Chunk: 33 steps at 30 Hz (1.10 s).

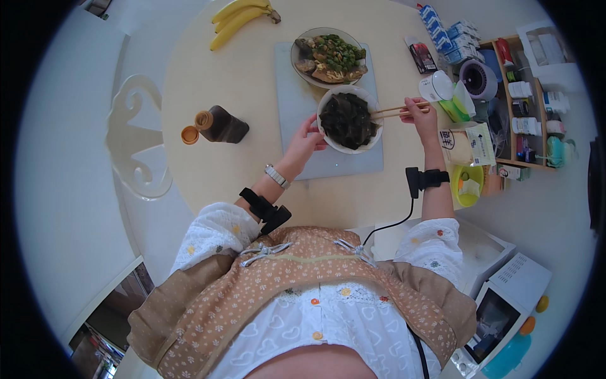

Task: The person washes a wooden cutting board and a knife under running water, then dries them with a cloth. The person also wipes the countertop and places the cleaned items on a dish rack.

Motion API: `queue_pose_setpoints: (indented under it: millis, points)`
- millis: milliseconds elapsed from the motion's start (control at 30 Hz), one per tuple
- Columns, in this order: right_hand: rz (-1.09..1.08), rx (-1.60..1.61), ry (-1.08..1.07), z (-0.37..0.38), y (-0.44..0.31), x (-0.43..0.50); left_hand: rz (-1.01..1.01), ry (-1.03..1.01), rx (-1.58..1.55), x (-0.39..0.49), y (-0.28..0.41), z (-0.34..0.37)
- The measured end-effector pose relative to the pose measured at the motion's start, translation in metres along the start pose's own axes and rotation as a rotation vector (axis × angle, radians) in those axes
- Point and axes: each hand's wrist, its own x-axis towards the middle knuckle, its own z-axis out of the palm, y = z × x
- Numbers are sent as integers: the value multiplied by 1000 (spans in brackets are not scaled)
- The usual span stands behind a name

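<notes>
A white bowl [323,134] of dark, wet strips that look like kelp [349,121] stands on a pale glass-like mat [303,163]. My left hand [305,141] rests its fingers against the bowl's left rim. Between the fingers of my right hand [421,116] is a pair of wooden chopsticks [397,111], their tips among the dark strips at the bowl's right side. Just beyond, a glass plate [303,79] carries a cooked fish topped with chopped green peppers [338,56].
To the left stands a dark sauce bottle [225,125] with its orange cap flipped back. Bananas [244,16] lie at the far left. Along the right edge are a white lidded cup [435,86], a food bag [461,146], a lime-green bin [466,187] and a wooden shelf [509,106] of bottles.
</notes>
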Motion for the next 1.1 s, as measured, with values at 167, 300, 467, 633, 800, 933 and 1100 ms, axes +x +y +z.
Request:
queue_pose_setpoints:
  millis: [167, 300, 467, 633, 800, 933, 1100]
  points:
    - [206, 121, 34, -3, 18, 9, 15, 34, -41, 2, -6, 8]
    - [230, 168, 11, -1, 17, 9, 22, 61, -45, 4, -8, 12]
    - [181, 166, -21, -2, 22, 5, 49, 97, -45, 7, -13, 18]
    - [159, 164, -85, -15, 30, -7, 55, 72, -53, 9, -13, 17]
    - [351, 398, -219, -7, 47, -41, 82, 49, -110, 10, -13, 18]
    - [417, 560, -306, 9, 52, -63, 94, 23, -115, 16, -15, 19]
    - [411, 635, -241, 25, 40, -82, 80, 276, -196, 53, 6, 14]
